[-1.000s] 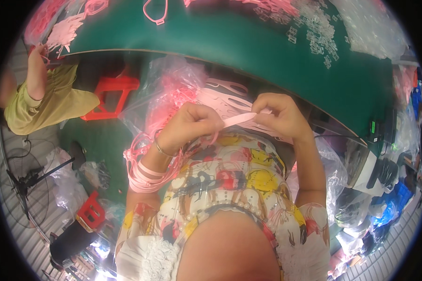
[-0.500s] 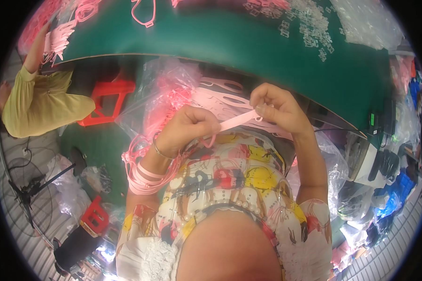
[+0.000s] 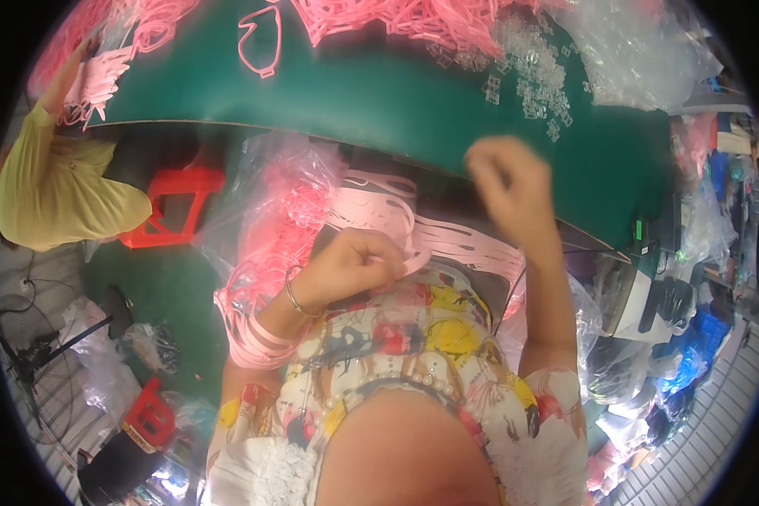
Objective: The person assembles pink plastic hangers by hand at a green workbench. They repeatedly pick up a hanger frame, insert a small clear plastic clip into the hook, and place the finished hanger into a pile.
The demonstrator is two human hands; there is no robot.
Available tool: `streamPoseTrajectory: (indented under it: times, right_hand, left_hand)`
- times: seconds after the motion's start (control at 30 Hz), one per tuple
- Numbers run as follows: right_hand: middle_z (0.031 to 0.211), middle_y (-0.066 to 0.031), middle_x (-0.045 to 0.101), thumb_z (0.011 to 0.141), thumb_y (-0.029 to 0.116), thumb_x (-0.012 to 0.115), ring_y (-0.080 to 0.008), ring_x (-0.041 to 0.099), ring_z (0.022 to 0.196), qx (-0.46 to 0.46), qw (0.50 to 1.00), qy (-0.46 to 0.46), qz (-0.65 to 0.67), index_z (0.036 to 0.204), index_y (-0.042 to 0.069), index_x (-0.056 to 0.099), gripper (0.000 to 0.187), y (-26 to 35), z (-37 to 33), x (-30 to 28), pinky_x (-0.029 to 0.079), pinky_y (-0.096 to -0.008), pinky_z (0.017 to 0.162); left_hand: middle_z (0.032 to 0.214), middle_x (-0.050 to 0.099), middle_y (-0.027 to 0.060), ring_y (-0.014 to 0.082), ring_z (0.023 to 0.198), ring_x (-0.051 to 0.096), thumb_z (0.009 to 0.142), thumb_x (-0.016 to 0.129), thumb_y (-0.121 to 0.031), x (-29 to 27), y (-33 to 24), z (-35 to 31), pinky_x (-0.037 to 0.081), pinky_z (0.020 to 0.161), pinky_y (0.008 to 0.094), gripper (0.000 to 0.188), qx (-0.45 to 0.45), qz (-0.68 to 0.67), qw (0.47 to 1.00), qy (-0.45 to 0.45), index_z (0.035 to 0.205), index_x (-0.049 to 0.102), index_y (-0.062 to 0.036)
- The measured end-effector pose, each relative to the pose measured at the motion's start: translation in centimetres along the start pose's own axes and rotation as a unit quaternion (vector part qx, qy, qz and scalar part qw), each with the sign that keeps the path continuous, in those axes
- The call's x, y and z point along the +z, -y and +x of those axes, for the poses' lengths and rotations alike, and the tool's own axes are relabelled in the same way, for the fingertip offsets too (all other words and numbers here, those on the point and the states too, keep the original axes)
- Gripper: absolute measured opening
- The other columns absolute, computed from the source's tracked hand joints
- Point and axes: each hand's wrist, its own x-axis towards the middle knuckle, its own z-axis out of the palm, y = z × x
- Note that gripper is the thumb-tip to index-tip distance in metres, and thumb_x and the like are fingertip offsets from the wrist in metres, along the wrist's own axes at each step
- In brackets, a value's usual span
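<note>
My left hand [image 3: 358, 268] is closed in front of my lap, pinching the end of a flat pale pink strap [image 3: 417, 258]. Several pink elastic loops [image 3: 253, 341] hang round my left forearm, below a bracelet [image 3: 292, 291]. My right hand [image 3: 514, 187] is raised over the table's near edge, its bent fingers smeared by motion; whether anything is in them I cannot make out. Beneath and beyond my hands lie more flat pink straps [image 3: 464, 243] with slots in them.
On the green table [image 3: 379, 97] are a heap of pink straps [image 3: 396, 21], small clear plastic buckles [image 3: 540, 80] and a single pink loop [image 3: 261, 46]. A clear bag of pink pieces [image 3: 287, 190] is at left. Beyond sit a red stool [image 3: 177, 207] and a person in yellow [image 3: 67, 181].
My right hand has let go of the strap and moved up toward the table, away from my left hand. My left hand keeps the strap, whose free end now curls. The view has shifted slightly.
</note>
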Motion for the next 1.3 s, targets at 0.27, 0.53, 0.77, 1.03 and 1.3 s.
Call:
streamPoseTrajectory:
  times: [0.27, 0.53, 0.77, 1.03, 1.3]
  right_hand:
    - [0.084, -0.0095, 0.062, 0.081, 0.025, 0.066, -0.0294, 0.060, 0.081, 0.019, 0.938, -0.090, -0.334, 0.088, 0.008, 0.066, 0.019, -6.1, 4.9, 0.4, 0.045, -0.0412, 0.071]
    - [0.077, -0.0097, 0.061, 0.080, 0.019, 0.064, -0.0304, 0.059, 0.075, -0.062, 0.925, -0.121, -0.354, 0.082, 0.008, 0.065, 0.011, -7.2, 3.5, 0.9, 0.044, -0.0424, 0.067]
    - [0.092, -0.0057, 0.067, 0.086, 0.006, 0.065, -0.0084, 0.060, 0.083, 0.205, 0.951, -0.107, 0.206, 0.099, -0.002, 0.067, 0.015, -3.0, 0.6, -0.4, 0.048, -0.0227, 0.076]
    - [0.090, -0.0086, 0.066, 0.088, 0.006, 0.059, -0.0127, 0.061, 0.083, 0.152, 0.931, 0.110, 0.315, 0.096, -0.002, 0.063, 0.012, 2.3, -5.1, 4.4, 0.048, -0.0275, 0.075]
    - [0.083, -0.0114, 0.066, 0.088, 0.006, 0.058, -0.0162, 0.064, 0.074, 0.134, 0.936, 0.196, 0.260, 0.094, -0.002, 0.063, 0.011, 2.9, -5.6, 3.3, 0.050, -0.0288, 0.067]
  left_hand:
    - [0.066, 0.060, 0.0024, 0.0092, 0.062, 0.055, 0.081, 0.060, -0.004, 0.9, -0.8, 0.0, 0.044, 0.058, 0.0237, 0.011, 0.049, 0.026, 0.998, 0.022, 0.073, 0.064, 0.0025]
    - [0.068, 0.060, 0.0044, 0.0097, 0.061, 0.055, 0.079, 0.059, -0.003, 0.5, -0.2, -0.1, 0.044, 0.056, 0.0230, 0.009, 0.019, -0.012, 0.999, 0.033, 0.075, 0.064, 0.0033]
    - [0.071, 0.062, 0.0052, 0.0100, 0.063, 0.056, 0.078, 0.058, -0.002, 0.4, 0.1, 0.7, 0.045, 0.057, 0.0225, 0.008, 0.033, -0.014, 0.999, 0.021, 0.079, 0.064, 0.0042]
    - [0.072, 0.061, 0.0035, 0.0081, 0.065, 0.056, 0.083, 0.061, -0.004, 1.1, -1.2, 0.7, 0.046, 0.059, 0.0221, 0.008, 0.048, 0.046, 0.997, -0.044, 0.082, 0.065, 0.0029]
    - [0.074, 0.060, 0.0049, 0.0100, 0.066, 0.057, 0.082, 0.057, -0.001, 0.3, -0.6, 0.0, 0.046, 0.059, 0.0242, 0.009, 0.040, -0.014, 0.999, -0.029, 0.082, 0.065, 0.0035]
